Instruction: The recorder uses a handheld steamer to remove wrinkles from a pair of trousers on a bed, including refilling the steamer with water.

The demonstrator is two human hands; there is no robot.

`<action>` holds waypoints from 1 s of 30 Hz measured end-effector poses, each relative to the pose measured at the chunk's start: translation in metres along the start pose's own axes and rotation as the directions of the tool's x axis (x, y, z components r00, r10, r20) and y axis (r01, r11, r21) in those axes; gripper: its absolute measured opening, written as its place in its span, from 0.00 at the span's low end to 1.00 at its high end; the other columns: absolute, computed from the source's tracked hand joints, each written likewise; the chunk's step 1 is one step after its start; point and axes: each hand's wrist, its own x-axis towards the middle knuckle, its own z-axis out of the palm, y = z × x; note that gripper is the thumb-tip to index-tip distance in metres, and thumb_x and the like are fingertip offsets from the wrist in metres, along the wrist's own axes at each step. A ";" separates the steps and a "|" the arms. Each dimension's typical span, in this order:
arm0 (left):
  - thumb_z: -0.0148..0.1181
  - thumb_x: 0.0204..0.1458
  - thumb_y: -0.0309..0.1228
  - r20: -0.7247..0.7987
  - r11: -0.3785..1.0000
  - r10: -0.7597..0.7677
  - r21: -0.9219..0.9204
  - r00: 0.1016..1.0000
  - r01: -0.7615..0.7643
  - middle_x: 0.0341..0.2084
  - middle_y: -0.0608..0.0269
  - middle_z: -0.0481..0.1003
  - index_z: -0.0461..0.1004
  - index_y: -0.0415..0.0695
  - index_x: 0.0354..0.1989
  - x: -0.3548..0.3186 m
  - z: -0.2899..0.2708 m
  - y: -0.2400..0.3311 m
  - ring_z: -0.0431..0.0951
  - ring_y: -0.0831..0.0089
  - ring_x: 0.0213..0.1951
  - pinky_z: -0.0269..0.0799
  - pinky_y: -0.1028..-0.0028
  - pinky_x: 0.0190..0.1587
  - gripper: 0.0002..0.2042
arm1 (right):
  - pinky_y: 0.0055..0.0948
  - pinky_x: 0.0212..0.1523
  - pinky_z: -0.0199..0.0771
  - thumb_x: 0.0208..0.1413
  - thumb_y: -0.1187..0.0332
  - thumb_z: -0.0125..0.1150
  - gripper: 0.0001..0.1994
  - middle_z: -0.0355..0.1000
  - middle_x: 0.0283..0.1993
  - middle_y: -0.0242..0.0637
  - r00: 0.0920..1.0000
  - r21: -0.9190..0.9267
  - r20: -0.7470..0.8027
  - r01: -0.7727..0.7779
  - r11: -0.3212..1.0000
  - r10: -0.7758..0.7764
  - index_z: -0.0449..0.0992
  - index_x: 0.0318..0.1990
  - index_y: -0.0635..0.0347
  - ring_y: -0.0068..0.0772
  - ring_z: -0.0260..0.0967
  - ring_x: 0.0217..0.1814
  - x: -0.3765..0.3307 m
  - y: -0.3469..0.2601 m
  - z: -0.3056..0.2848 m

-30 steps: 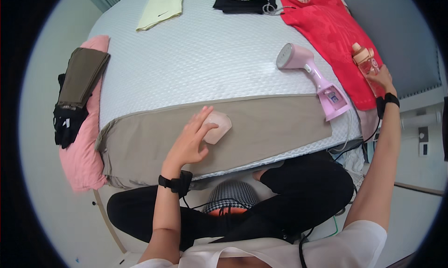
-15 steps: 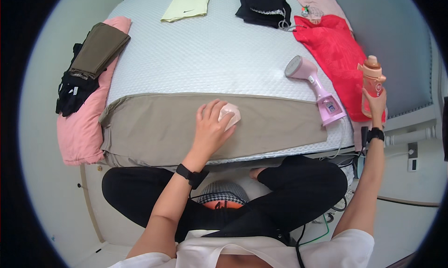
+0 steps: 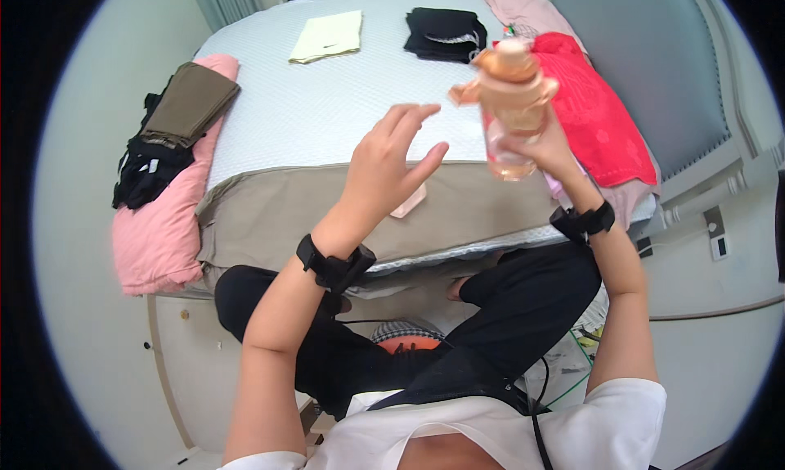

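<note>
A clear peach-coloured water bottle (image 3: 513, 102) is raised over the bed, with my right hand (image 3: 541, 149) wrapped round its lower half; motion blurs its top. My left hand (image 3: 391, 161) is up in the air to the left of the bottle, its thumb apart from the fingers and nothing in it. Below it, a small pale pink piece (image 3: 411, 201) lies on the khaki trousers (image 3: 311, 212), partly covered by that hand. The trousers are spread flat along the bed's near edge. Only bits of the pink handheld garment steamer (image 3: 559, 190) show behind my right hand and wrist.
White quilted bedding (image 3: 270, 110) covers the bed. A folded pale yellow garment (image 3: 327, 36) and folded black clothes (image 3: 441, 33) lie at the back. Red fabric (image 3: 593, 118) lies right, beside the grey headboard (image 3: 662, 69). Folded brown trousers (image 3: 190, 102) rest on pink bedding (image 3: 155, 245) at left.
My right hand has brought the bottle from the right edge of the bed leftward and up. My left hand has come off the pale pink piece and risen, leaving it on the trousers.
</note>
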 end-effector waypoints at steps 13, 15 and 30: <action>0.50 0.55 0.38 0.503 0.940 0.244 0.087 0.829 -0.329 0.26 0.61 0.68 0.69 0.50 0.45 0.018 -0.021 -0.038 0.71 0.62 0.30 0.66 0.67 0.33 0.12 | 0.34 0.62 0.55 0.29 0.63 0.77 0.50 0.57 0.59 0.41 0.873 0.005 0.474 -0.131 0.991 0.113 0.49 0.61 0.60 0.35 0.54 0.64 -0.036 0.007 0.081; 0.51 0.55 0.39 0.481 0.930 0.278 0.082 0.832 -0.358 0.25 0.62 0.69 0.68 0.49 0.44 0.018 -0.007 -0.038 0.72 0.62 0.28 0.66 0.68 0.31 0.12 | 0.34 0.62 0.55 0.29 0.65 0.76 0.49 0.57 0.59 0.41 0.894 -0.061 0.425 -0.130 0.990 0.143 0.50 0.61 0.60 0.37 0.55 0.64 -0.043 0.012 0.076; 0.55 0.52 0.35 0.612 0.900 0.434 -0.263 0.662 -0.347 0.47 0.59 0.68 0.72 0.44 0.41 0.042 0.040 -0.006 0.69 0.62 0.48 0.67 0.68 0.49 0.11 | 0.37 0.61 0.59 0.29 0.61 0.77 0.50 0.58 0.60 0.44 0.936 -0.131 0.165 -0.290 0.948 0.310 0.48 0.61 0.61 0.38 0.57 0.63 -0.086 0.021 0.061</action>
